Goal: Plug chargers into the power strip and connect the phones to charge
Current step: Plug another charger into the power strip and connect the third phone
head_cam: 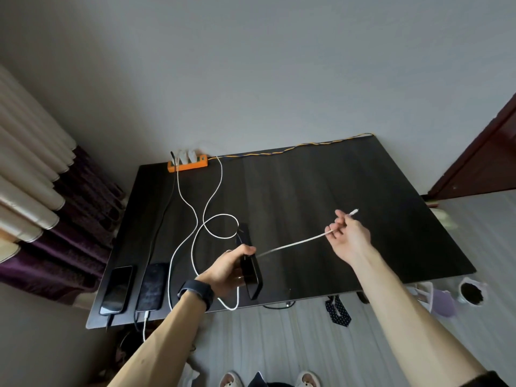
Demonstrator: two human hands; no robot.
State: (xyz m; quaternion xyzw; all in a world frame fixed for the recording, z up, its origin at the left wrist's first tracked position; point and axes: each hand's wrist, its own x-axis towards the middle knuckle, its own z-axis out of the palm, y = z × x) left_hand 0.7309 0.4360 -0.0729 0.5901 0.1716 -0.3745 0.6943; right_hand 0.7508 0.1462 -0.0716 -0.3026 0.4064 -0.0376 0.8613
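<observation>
Blk phone (252, 275) tilted, wht cable (293, 243) end unplugged

A single wide-angle view comes from the person's head, facing forward and steeply down over a dark table (335, 191) set against a grey wall (the wall fills the upper half). Both forearms rise from the bottom edge, placing the left hand (226, 270) and right hand (349, 236) just below the picture's middle. They are close enough that the phone (252, 280) gripped in the left and the white cable (293, 243) pinched in the right show plainly. Far beyond the left hand, the orange power strip (187, 163) looks small. Below the hands lie floor (279, 344) and slippers (307, 379).
</observation>
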